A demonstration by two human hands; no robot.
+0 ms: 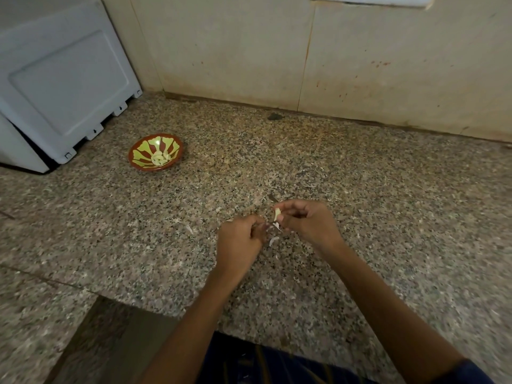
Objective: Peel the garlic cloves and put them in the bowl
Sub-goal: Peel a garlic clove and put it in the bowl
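The right hand (306, 221) pinches a garlic clove (276, 214) mid-frame; the left hand (240, 239) pinches its skin (275, 226). Peeling now. Next, I think: the bowl (155, 152), upper left.

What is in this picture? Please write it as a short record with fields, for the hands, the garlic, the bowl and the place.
left hand: left hand with curled fingers, pinching a strip of skin
right hand: right hand pinches a garlic clove, partly peeled
bowl: red and yellow bowl, far left on the counter, holds peeled cloves
loose skins: pale skin pieces on the counter under the hands
surface: speckled granite counter
background: white appliance at left, stained wall behind
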